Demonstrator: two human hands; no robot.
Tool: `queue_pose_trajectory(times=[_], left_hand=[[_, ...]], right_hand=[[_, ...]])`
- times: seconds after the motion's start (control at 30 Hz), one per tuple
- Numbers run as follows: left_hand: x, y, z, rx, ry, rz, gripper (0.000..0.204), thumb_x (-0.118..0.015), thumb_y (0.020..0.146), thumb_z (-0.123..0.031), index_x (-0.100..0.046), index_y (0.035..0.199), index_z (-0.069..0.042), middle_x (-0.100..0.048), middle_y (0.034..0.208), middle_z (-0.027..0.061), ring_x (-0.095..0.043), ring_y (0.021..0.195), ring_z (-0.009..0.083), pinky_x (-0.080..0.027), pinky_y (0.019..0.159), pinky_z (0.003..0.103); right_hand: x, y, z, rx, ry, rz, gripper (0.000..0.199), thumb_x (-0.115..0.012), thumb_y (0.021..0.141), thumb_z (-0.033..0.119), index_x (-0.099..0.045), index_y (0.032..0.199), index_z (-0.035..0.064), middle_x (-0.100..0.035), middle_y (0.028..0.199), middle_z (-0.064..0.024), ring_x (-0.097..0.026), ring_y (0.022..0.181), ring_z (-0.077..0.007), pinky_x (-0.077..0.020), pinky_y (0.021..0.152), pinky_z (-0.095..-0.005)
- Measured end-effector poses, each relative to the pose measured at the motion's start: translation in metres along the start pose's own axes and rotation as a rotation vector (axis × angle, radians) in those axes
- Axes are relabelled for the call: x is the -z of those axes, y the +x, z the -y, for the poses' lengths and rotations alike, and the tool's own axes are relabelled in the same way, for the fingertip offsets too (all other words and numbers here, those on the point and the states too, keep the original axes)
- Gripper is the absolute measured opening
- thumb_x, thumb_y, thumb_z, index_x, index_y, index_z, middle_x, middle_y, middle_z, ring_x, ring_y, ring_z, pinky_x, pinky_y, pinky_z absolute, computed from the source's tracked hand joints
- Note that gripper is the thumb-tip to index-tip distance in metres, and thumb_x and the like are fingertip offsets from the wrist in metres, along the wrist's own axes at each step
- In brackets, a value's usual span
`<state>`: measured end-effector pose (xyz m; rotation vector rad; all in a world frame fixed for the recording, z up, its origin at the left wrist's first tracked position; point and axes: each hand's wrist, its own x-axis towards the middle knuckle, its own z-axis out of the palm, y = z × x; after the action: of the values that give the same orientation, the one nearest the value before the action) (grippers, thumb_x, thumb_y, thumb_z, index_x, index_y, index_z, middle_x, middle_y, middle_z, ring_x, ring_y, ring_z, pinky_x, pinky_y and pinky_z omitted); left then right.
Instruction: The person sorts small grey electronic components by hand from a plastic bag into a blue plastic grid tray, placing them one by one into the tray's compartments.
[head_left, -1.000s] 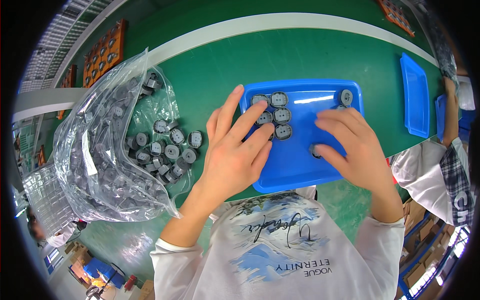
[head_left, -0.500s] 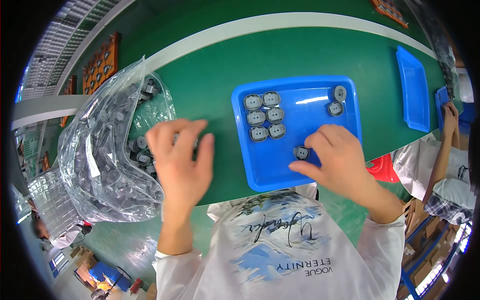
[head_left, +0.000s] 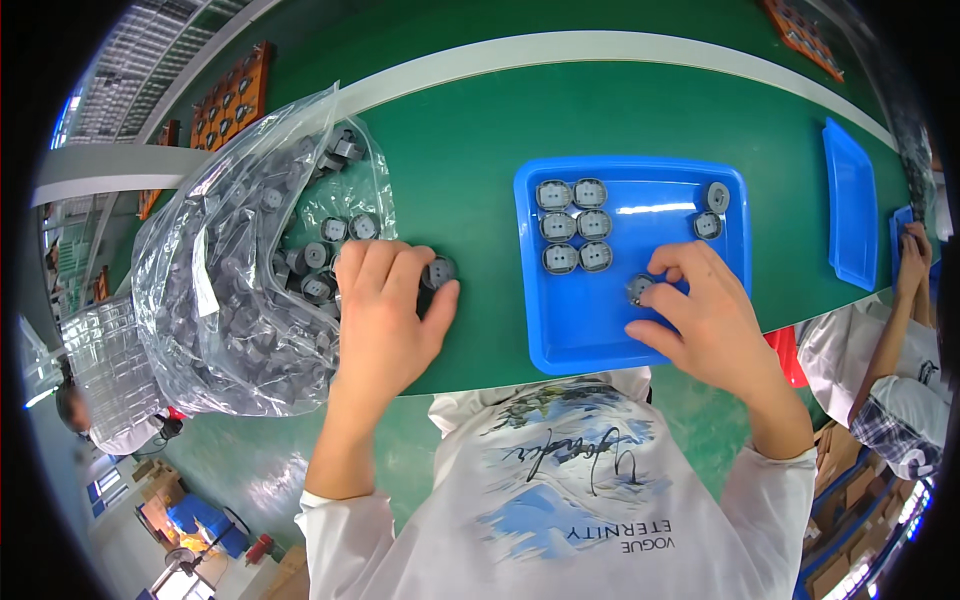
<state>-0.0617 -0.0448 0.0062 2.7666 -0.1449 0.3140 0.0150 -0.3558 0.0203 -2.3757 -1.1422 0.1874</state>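
My left hand is at the mouth of a clear plastic bag, its thumb and fingers closed around a grey round plastic part with small holes in its face. Over the blue tray, my right hand has its fingers apart. Its fingertips touch another grey part on the tray floor, while the thumb stands off from it. Several matching parts sit in two columns at the tray's left side. Two more lie at its upper right, the farther one turned differently.
The bag bulges with grey parts, and several spill at its mouth on the green table. Another blue tray lies to the right. Beyond it, a co-worker's hands are busy. Orange racks stand past the white rail.
The view has shifted, so the scene sits farther right. My left fingers have come down around a grey part. My right thumb has moved away from the part in the tray.
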Motion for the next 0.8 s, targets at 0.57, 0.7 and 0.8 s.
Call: queue_pose_trajectory(times=[0.57,0.7,0.8], left_hand=[[-0.006,-0.009,-0.012,-0.218,-0.116,0.091,0.028,-0.073,0.073,0.002,-0.069,0.100,-0.004,-0.062,0.131,0.0143,-0.056,0.117,0.0360,-0.046,0.092,0.048],[-0.013,-0.014,-0.005,-0.248,-0.213,0.088,0.027,-0.077,0.072,0.000,-0.068,0.097,-0.002,-0.064,0.120,0.0134,-0.059,0.109,0.0350,-0.047,0.090,0.048],[-0.010,-0.020,-0.010,-0.199,-0.202,0.074,0.027,-0.078,0.071,-0.001,-0.067,0.095,-0.002,-0.063,0.113,0.0122,-0.059,0.104,0.0340,-0.047,0.088,0.047]], right_hand=[[-0.013,0.000,-0.008,-0.070,0.037,-0.071,0.017,-0.076,0.078,0.004,-0.063,0.089,0.0022,-0.058,0.116,-0.0130,-0.059,0.099,-0.0314,-0.0519,0.086,-0.0420],[-0.013,-0.001,-0.008,-0.042,0.062,-0.082,0.017,-0.076,0.078,0.005,-0.065,0.090,0.0030,-0.058,0.116,-0.0129,-0.059,0.100,-0.0313,-0.0516,0.086,-0.0420],[-0.007,-0.004,-0.011,0.037,0.037,-0.045,0.014,-0.076,0.078,0.004,-0.067,0.088,0.0034,-0.057,0.115,-0.0125,-0.059,0.101,-0.0310,-0.0514,0.087,-0.0416]])
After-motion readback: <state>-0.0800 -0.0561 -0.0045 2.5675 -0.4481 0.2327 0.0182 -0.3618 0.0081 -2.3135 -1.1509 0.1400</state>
